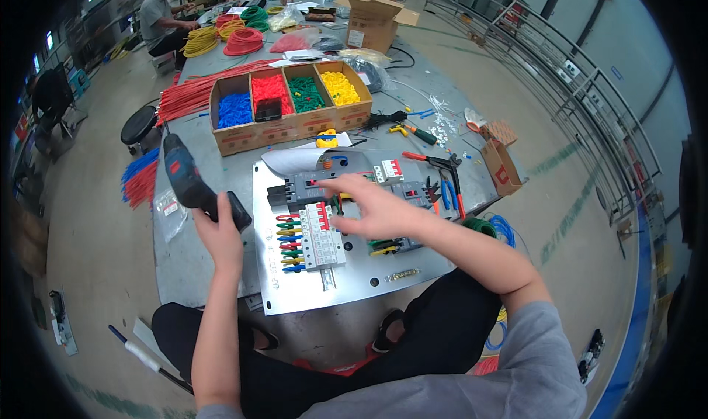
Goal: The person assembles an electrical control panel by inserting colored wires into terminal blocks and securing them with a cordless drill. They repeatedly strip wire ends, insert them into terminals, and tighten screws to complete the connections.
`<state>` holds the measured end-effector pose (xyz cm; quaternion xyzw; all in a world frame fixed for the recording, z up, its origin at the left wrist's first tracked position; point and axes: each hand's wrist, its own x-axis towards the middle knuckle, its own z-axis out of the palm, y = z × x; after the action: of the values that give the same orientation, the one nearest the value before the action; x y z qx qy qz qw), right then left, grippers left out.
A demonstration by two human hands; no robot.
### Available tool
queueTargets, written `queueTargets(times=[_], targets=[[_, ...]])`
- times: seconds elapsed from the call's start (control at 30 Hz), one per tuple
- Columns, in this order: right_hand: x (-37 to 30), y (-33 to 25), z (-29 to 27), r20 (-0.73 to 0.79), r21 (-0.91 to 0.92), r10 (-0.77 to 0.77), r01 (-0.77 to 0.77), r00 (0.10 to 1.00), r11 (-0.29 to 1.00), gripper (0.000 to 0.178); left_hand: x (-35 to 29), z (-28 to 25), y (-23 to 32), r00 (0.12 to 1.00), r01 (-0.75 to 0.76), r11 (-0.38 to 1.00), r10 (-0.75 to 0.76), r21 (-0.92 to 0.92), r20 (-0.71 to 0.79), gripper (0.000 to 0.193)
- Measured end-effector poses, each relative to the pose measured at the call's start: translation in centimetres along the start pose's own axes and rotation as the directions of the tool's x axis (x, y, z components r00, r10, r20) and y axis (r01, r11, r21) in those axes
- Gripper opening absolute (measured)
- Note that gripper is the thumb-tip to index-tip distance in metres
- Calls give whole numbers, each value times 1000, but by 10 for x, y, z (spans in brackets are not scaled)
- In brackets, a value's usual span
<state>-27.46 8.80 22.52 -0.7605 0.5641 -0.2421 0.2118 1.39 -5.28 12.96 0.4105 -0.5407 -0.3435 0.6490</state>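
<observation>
Workshop floor, long grey table (192, 264) strewn with wire bundles and tools. Metal mounting plate (295, 290) lying near the table's front edge, carrying a row of white circuit breakers (321, 236) with coloured wires (289, 243) on their left side. Left hand (220, 236) at the plate's left edge, fingers wrapped tight around the grip of a blue cordless drill (190, 181) tilted away. Right hand (375, 206) over the plate's middle, fingers spread loosely, holding nothing, just above the breakers. Cardboard tray (291, 124) of blue, red, green and yellow pieces behind the plate; pliers (442, 170) toward the right edge.
</observation>
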Motion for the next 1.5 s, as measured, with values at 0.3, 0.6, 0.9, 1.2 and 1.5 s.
queueTargets(times=[0.3,0.6,0.9,1.2,1.5], targets=[[-26,-79,69,-364,791,484,-9,796,611,52,-95,49,137,727,-574,792,376,207,575,56],[-92,-19,-37,-442,818,638,-8,631,575,20,-212,86,69,417,-675,736,327,48,848,20],[-101,-2,-39,-474,701,561,-96,678,707,13,-210,154,-8,614,-652,649,150,391,775,75],[-86,-19,-26,-231,626,596,-352,769,696,15,-211,153,-20,596,-719,593,256,364,761,78],[-60,-29,-54,32,373,674,-634,738,677,25,-210,152,-23,535,-800,460,257,385,805,73]])
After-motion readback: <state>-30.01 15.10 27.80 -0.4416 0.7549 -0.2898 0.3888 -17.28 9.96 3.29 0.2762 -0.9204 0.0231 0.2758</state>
